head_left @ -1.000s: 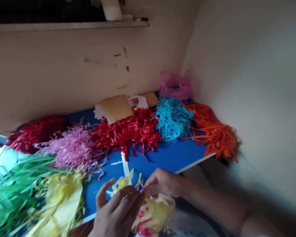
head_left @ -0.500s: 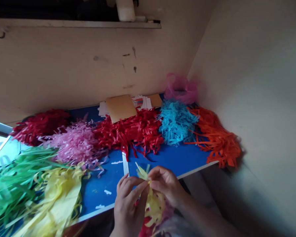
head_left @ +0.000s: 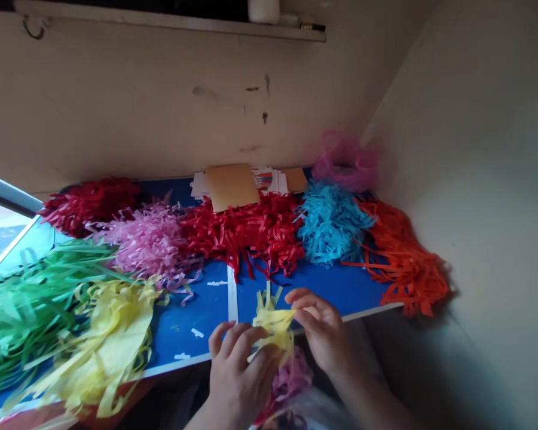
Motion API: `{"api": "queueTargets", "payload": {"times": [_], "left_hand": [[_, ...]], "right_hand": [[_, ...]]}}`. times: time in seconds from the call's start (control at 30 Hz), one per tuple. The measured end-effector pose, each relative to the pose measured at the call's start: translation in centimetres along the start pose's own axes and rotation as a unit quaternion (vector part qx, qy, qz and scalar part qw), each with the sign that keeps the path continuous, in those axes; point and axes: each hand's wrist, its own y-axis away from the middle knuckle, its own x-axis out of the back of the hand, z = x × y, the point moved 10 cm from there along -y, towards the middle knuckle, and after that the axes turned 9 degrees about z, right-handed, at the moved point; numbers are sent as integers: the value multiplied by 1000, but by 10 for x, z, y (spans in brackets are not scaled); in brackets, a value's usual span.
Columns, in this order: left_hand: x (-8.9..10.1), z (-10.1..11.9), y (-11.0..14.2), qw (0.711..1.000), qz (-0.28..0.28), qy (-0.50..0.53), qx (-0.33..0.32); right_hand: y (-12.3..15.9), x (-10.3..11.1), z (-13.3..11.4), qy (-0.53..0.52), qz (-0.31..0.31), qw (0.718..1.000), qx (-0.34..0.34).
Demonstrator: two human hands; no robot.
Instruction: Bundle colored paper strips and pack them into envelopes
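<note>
Both my hands hold a small bunch of yellow fringed paper (head_left: pixel 274 325) just off the front edge of the blue table (head_left: pixel 323 286). My left hand (head_left: pixel 237 373) curls its fingers round the bunch from below. My right hand (head_left: pixel 321 334) pinches its upper right end between thumb and fingers. Under the bunch hangs more pink and red shredded paper (head_left: pixel 289 382), partly hidden by my hands.
Piles of shredded paper cover the table: green (head_left: pixel 22 304), yellow (head_left: pixel 105 340), pink (head_left: pixel 147 242), dark red (head_left: pixel 89 203), red (head_left: pixel 246 233), light blue (head_left: pixel 332 221), orange (head_left: pixel 403 257). Brown card and papers (head_left: pixel 232 186) and a pink bag (head_left: pixel 345 161) lie by the back wall. A wall stands close on the right.
The view has tilted up and shifted, so the table sits lower-left. My hands have risen with the yellow bunch; the left hand went from open fingers to curled round it.
</note>
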Motion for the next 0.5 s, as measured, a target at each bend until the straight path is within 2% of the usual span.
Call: {"api": "queueTargets", "payload": {"times": [0.07,0.13,0.27,0.4,0.5], "left_hand": [[-3,-4,11,998,-59,38,1],[4,-8,14,995,-74,60,2],[29,-6,-11,995,15,91,21],[18,6,-32,992,34,117,44],[7,7,-32,991,44,109,56]], "right_hand": [[0,4,-3,-8,4,1000,10],[1,4,-10,1,5,999,33],[9,-12,-25,34,-18,996,86],[16,-24,-31,39,-30,993,105],[18,-24,-33,36,-30,992,117]]}}
